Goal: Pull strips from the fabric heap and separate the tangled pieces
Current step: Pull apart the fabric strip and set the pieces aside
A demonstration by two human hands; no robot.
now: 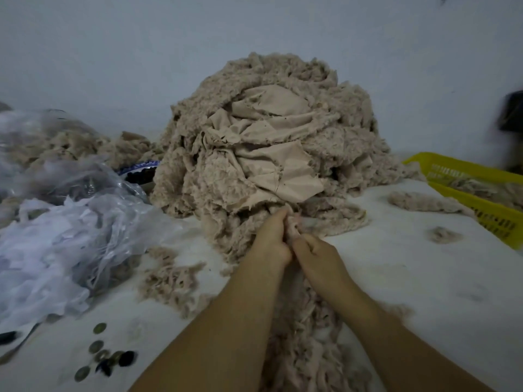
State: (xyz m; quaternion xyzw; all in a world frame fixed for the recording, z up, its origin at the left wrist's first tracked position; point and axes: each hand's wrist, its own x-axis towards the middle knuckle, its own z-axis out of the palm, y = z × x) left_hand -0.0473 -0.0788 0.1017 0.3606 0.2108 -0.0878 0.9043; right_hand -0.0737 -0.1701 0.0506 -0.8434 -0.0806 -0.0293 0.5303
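A tall heap of beige fuzzy fabric [271,142] rises at the middle of the white table, against the wall. At its front foot my left hand [270,239] and my right hand [317,258] sit side by side, thumbs nearly touching. Both grip the same fuzzy beige strip [293,226] where it leaves the heap. That strip trails back between my forearms toward me, where more pulled strips [308,343] lie in a loose pile. Fingertips of both hands are buried in the fabric.
Clear plastic bags [70,216] with white scraps fill the left side. Loose beige tufts [169,275] lie beside them. Several round buttons [97,346] are scattered at the near left. A yellow slotted basket [478,199] stands at the right edge, with a stray strip [424,202] beside it.
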